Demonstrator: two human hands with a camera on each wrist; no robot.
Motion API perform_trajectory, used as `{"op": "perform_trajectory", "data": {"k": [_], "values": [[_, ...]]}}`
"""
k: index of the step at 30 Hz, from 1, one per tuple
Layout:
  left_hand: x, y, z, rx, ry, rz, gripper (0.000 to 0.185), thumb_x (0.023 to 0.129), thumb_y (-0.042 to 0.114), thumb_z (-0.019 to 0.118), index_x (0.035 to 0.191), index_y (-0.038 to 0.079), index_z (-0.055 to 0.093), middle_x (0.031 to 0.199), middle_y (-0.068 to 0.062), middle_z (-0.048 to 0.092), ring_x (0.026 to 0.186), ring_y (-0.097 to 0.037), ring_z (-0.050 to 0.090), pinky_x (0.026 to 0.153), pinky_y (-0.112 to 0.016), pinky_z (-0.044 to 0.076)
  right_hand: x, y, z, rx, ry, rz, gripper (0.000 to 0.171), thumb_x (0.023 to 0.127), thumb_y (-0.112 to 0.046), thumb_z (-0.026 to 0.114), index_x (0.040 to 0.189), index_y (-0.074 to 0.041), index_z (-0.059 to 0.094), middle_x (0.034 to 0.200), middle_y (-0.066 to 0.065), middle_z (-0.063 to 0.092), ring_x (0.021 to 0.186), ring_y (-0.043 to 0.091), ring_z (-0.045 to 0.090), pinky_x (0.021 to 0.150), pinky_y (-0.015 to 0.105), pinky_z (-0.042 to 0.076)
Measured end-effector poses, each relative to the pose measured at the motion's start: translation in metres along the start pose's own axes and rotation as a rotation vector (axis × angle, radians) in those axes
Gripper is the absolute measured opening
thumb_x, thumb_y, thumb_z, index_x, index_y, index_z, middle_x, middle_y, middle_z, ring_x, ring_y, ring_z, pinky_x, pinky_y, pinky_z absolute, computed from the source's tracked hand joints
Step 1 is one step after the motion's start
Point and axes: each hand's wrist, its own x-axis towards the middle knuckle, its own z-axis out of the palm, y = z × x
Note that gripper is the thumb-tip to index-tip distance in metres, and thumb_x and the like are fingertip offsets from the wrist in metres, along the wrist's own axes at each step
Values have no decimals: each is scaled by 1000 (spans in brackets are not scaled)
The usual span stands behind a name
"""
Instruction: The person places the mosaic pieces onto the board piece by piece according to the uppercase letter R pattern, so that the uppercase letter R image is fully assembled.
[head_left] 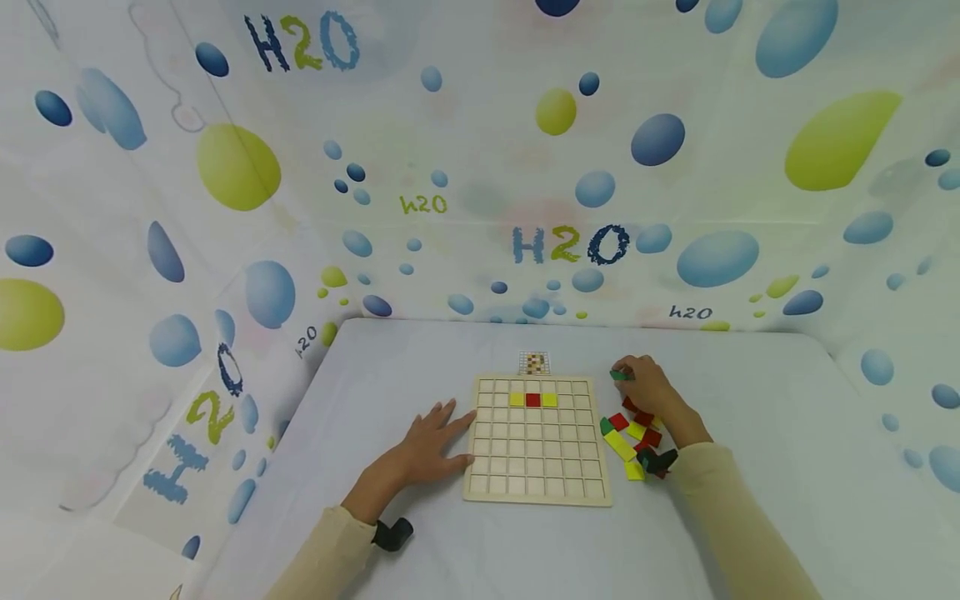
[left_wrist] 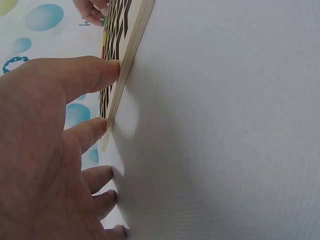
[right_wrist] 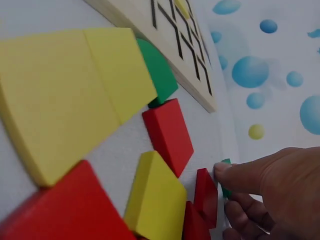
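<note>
A wooden grid board point(head_left: 534, 469) lies on the white table, its second row bearing a red tile point(head_left: 532, 400) between a yellow tile point(head_left: 517, 400) and another yellow tile point(head_left: 550, 400). My left hand point(head_left: 426, 448) rests beside it with fingers spread, thumb and forefinger touching its left edge. Beyond the board's upper right corner, my right hand point(head_left: 647, 387) pinches a small green tile point(head_left: 621, 375) between thumb and fingers. Below that hand lies a loose heap with red tiles point(right_wrist: 168, 135), yellow tiles point(right_wrist: 159, 197) and a green tile point(right_wrist: 159, 70) with a curved edge.
A small printed pattern card point(head_left: 534, 362) lies against the board's far edge. Behind the table point(head_left: 405, 358) hangs a white curtain point(head_left: 480, 125) with blue and green drops. Dark wrist cameras sit on both sleeves, the right one over the heap's near end.
</note>
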Motion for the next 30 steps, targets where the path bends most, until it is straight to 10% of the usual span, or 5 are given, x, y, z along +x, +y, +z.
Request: {"op": "perform_trajectory", "data": {"k": [30], "values": [[0, -2, 1, 7, 15, 3, 74, 99, 49, 66, 164, 23, 41, 173, -20, 25, 161, -45, 18, 125, -70, 16, -25, -15, 25, -2, 36, -123, 28, 103, -18, 67, 126, -1, 66, 116, 15, 65, 110, 33, 64, 103, 63, 43]]}}
